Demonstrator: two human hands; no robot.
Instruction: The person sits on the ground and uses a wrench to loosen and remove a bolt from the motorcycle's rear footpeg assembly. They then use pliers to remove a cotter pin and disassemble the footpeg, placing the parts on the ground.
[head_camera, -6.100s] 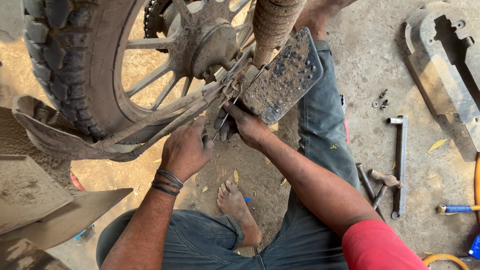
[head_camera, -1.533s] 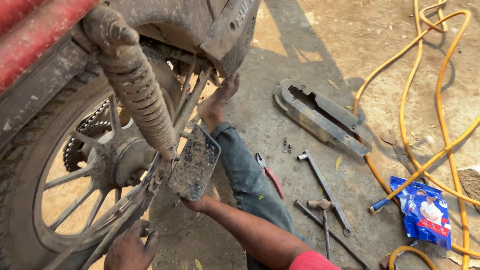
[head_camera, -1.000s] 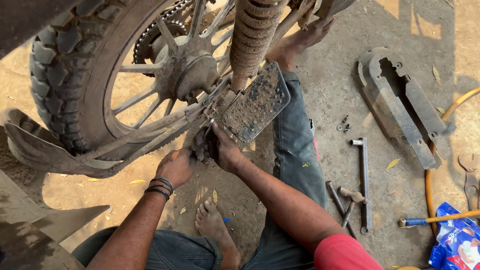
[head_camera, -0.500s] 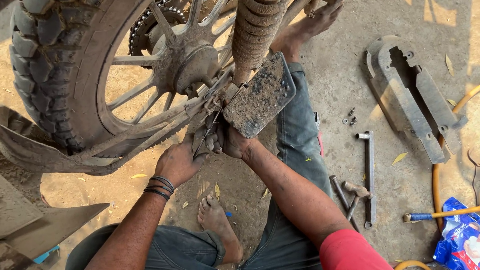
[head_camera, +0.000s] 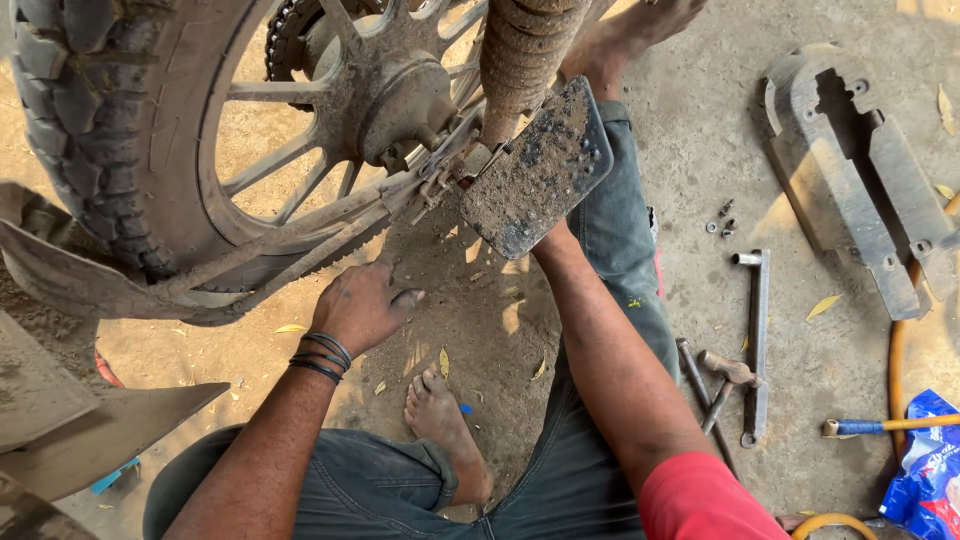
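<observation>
Pulling back from the axle bracket since half a second ago: left hand (head_camera: 362, 305) now hanging loose and empty below the swingarm (head_camera: 300, 250), fingers half curled, holding nothing, thumb pointing toward the mud-caked footrest plate (head_camera: 535, 170). Reaching up behind that plate with the right hand (head_camera: 550, 240); only the wrist showing, so impossible to tell whether gripping, pressing or open. Sitting on the concrete floor (head_camera: 690, 180) under the raised rear wheel (head_camera: 230, 130), bare foot (head_camera: 445, 430) tucked beneath.

Judging progress: looking partly stripped. Already lying off the bike and well apart on the floor, a long grey chain cover (head_camera: 860, 170). Resting just beside it, a few small bolts and washers (head_camera: 722, 215), apparently taken out. Waiting near the right knee, an L-shaped socket wrench (head_camera: 757, 340), with a hammer (head_camera: 725, 375) and a dark bar close by and a blue-handled tool (head_camera: 880, 426) further out.

Remaining in place: wheel on its hub (head_camera: 405, 95), shock absorber (head_camera: 525, 50) upright above the plate, footrest plate hanging tilted at the bracket, sprocket and chain partly showing behind the spokes. Seeming, then, roughly midway through work around the axle and bracket, with no tool in either visible hand.
</observation>
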